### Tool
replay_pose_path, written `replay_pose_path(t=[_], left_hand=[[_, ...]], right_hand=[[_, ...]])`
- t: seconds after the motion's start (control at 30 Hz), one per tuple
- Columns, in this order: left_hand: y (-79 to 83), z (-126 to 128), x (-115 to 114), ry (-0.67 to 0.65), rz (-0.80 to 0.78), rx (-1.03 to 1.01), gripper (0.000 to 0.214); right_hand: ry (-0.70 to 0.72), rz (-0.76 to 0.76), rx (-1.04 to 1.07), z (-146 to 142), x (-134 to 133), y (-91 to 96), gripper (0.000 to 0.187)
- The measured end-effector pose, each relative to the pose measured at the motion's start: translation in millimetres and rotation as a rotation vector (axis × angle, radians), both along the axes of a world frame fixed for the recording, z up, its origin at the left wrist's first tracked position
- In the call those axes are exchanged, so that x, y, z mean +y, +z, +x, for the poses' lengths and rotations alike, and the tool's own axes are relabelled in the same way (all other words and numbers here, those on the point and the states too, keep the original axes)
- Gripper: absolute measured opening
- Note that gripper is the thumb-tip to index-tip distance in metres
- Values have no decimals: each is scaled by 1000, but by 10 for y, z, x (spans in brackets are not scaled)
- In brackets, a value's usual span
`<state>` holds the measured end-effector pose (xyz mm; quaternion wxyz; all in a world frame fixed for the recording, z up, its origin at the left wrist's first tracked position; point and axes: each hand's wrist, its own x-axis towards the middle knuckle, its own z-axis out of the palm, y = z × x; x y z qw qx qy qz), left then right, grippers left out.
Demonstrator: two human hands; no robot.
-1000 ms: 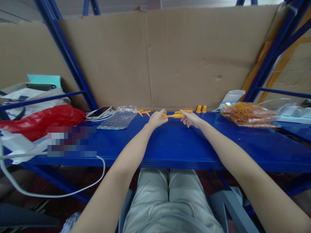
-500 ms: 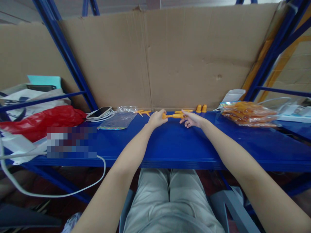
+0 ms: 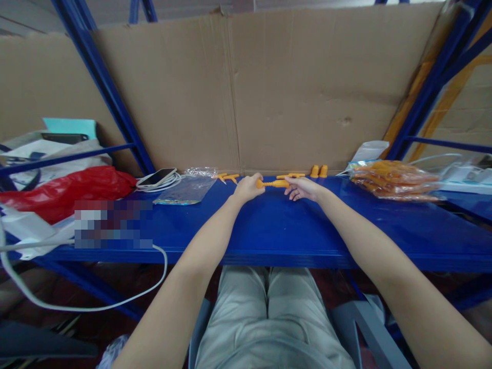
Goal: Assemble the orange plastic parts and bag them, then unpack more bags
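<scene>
Between my two hands an orange plastic piece (image 3: 274, 183) with a narrow ribbed middle lies level, just above the blue shelf (image 3: 284, 225). My left hand (image 3: 248, 188) is closed around its left end, so that end is mostly hidden. At the other end, the thumb and index finger of my right hand (image 3: 303, 188) pinch it while the remaining fingers curl loosely below. Behind the hands are a thin orange part (image 3: 291, 176), several small orange pieces (image 3: 229, 178) to the left, and two orange caps (image 3: 319, 171) standing upright to the right.
A flat clear plastic bag (image 3: 188, 189) and a phone (image 3: 161, 177) on a coiled white cable lie left. Further left are a red bag (image 3: 77, 187) and a white power strip (image 3: 28, 230). Bagged orange parts (image 3: 392, 179) sit right. A cardboard sheet (image 3: 288, 92) stands behind.
The fingers of my right hand have curled in slightly and shifted on the orange piece. My left hand has stayed in place.
</scene>
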<state>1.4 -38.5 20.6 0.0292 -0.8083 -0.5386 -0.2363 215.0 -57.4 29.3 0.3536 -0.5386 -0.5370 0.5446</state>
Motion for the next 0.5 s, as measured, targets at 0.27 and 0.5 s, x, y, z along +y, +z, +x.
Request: replay_pose_path(t=[0.27,0.5], left_hand=[[-4,-3,13,-1,3,9,36],[-6,-3,14,-2,15,0,34]], right_hand=[[-8,-4,-2,-8,7,1,31],[-26,8,-9,-18,-3,1,32]])
